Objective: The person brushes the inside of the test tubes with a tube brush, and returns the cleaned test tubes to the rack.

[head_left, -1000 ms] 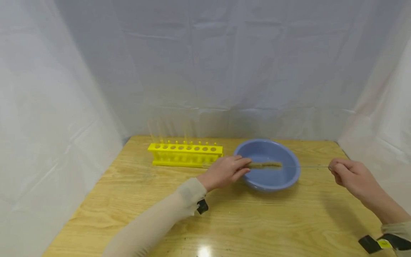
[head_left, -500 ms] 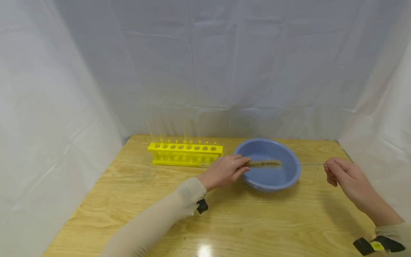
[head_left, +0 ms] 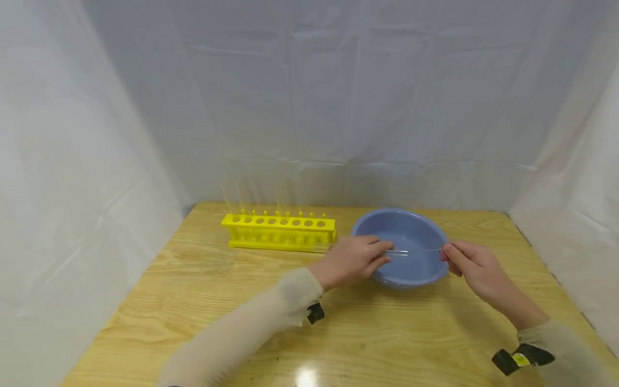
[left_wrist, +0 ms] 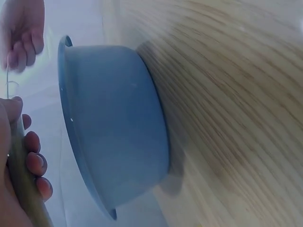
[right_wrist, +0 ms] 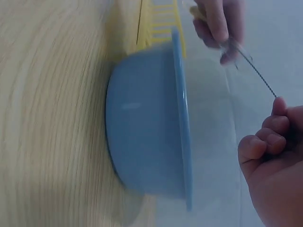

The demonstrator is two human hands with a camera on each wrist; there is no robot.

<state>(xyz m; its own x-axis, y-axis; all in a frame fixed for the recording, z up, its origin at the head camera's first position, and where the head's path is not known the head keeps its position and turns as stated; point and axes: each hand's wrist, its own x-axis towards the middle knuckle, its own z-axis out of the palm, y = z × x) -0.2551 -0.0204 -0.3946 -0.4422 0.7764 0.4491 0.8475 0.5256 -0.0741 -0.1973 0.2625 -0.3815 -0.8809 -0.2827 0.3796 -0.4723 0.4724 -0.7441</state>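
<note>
My left hand grips a clear glass test tube, held level over the blue basin. The tube's mouth points right. Brown bristles of a test tube brush show inside the tube in the left wrist view. My right hand pinches the brush's thin twisted wire handle, a short way right of the tube's mouth, by the basin's right rim. Fingers of the left hand hide part of the tube.
A yellow test tube rack stands left of the basin, with several faint clear tubes upright in it. Both stand on a wooden table. White sheeting hangs behind and at both sides.
My right hand has moved left toward the left hand, and the brush's bristles have gone from outside to inside the test tube. The left hand has shifted slightly right.
</note>
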